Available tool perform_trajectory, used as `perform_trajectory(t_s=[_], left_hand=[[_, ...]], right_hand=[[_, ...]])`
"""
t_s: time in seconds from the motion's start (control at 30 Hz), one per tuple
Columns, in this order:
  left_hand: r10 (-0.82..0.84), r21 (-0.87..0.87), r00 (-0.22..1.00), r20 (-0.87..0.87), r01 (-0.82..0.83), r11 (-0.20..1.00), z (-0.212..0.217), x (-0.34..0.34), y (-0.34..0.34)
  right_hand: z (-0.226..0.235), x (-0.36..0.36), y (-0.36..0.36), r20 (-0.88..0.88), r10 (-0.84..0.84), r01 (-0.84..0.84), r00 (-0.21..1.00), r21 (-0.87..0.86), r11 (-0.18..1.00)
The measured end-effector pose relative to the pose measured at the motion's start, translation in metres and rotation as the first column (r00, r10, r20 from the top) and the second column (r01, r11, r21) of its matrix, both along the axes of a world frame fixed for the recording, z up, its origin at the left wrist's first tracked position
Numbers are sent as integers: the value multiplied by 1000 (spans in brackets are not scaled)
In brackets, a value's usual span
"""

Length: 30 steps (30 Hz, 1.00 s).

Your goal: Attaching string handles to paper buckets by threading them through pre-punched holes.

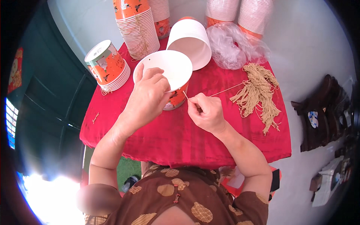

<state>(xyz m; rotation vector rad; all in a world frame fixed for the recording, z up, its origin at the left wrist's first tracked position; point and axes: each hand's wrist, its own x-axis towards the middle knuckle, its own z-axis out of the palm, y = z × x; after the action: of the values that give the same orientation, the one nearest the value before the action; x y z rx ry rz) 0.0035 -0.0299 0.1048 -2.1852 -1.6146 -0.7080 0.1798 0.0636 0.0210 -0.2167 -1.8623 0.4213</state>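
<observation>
A paper bucket (177,98), white inside and orange-patterned outside, stands tilted toward me near the middle of the table. My left hand (147,90) is closed over its near-left rim, fingers partly inside the mouth. A small dark hole shows near the far-left rim. Beside the bucket's right side, my right hand (207,112) pinches a thin tan cord (186,95) that reaches the rim by my left fingers. More cord stretches from behind my right hand to a loose bundle of tan strands (258,95) on the right. My left fingertips are partly hidden.
A red cloth covers the table (157,144). Upside-down orange buckets (107,65) stand at the left, with a tall stack (138,32) behind. A white-mouthed bucket (191,47) lies at the back, next to a clear plastic bag (230,45). More stacks (222,9) stand behind it.
</observation>
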Motion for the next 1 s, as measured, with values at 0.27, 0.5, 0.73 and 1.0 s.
perform_trajectory(t_s=[0.27,0.5,0.73,1.0], left_hand=[[-32,26,985,172,28,999,6,-18,7],[40,-320,957,288,57,946,23,-31,24],[72,-426,944,322,76,902,28,-32,35],[-25,-486,925,379,222,846,29,-37,38]], right_hand=[[-3,-3,0,5,23,-23,1000,6,1000],[-4,-7,1,15,8,-8,1000,-15,1000],[-5,-10,3,25,-27,28,999,-30,999],[-4,-14,3,12,-19,19,1000,-39,999]])
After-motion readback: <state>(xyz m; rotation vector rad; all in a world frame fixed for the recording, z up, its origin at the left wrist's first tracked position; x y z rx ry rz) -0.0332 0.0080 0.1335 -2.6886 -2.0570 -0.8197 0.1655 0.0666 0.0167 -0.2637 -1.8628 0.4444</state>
